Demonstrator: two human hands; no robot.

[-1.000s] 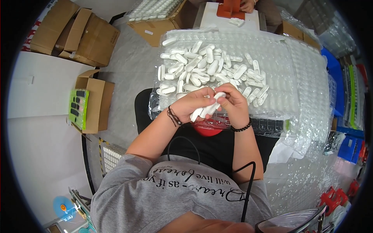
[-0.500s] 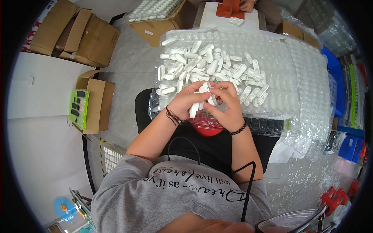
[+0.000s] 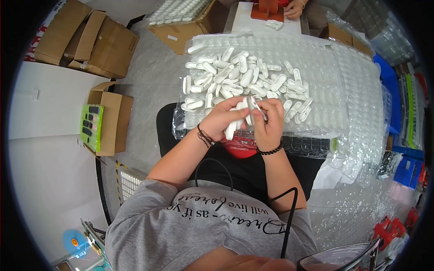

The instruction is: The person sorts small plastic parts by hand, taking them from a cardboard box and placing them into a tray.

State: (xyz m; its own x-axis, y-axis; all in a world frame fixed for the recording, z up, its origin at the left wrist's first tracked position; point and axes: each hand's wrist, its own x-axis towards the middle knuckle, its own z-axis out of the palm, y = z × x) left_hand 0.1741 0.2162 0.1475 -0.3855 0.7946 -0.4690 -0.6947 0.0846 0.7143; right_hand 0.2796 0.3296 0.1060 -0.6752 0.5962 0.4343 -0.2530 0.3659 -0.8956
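Note:
In front of my body, just past the near edge of the clear blister trays, both hands are together. My left hand is closed round several white oblong plastic pieces, which jut out below and between the fingers. My right hand pinches another white oblong piece, tilted upright beside those in the left. Its inner side is partly hidden by the fingers. Just beyond the hands, a loose heap of similar white oblong pieces lies across the trays.
A red object shows beneath the trays' near edge. Across from me, another person's hand is beside a red fixture on a white table. Cardboard boxes stand at the left, blue bins at the right.
My right hand has turned more upright, lifting a white piece away from those in the left hand. The left hand has shifted slightly right. The other person's hand has moved right.

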